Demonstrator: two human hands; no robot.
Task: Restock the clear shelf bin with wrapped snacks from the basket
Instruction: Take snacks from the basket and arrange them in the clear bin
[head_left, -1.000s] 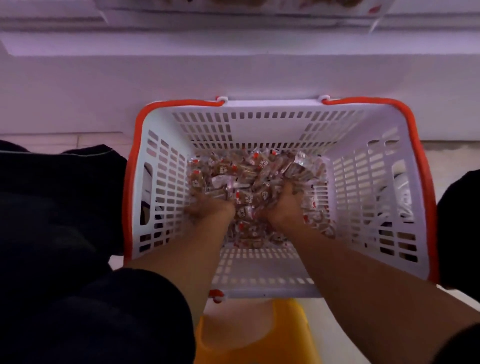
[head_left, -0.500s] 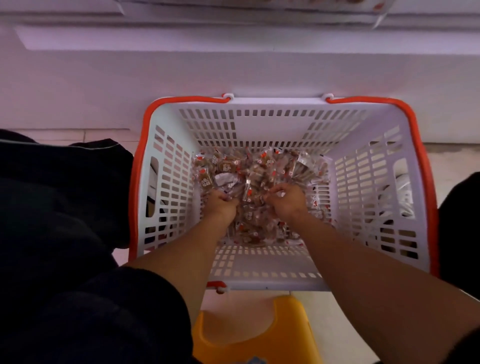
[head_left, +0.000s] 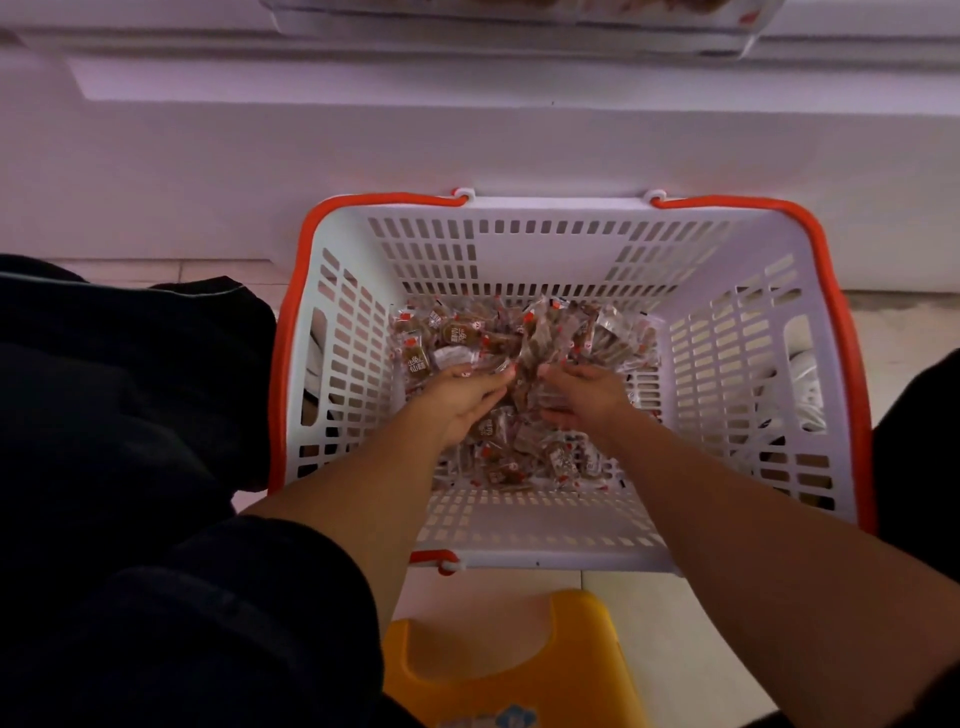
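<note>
Snacks (head_left: 524, 343) in clear wrappers lay heaped on the floor of the white basket (head_left: 519, 249), piled toward its far wall and middle. Both hands were down in the pile, facing each other. The left hand (head_left: 462, 400) and the right hand (head_left: 587, 395) cupped a bunch of packets between them, fingers curled round the wrappers. To lift well, I judged the palms should close under the bunch, squeezing lightly so slippery wrappers would not spill. Only the shelf bin's (head_left: 519, 15) front edge showed at the top, above the basket.
</note>
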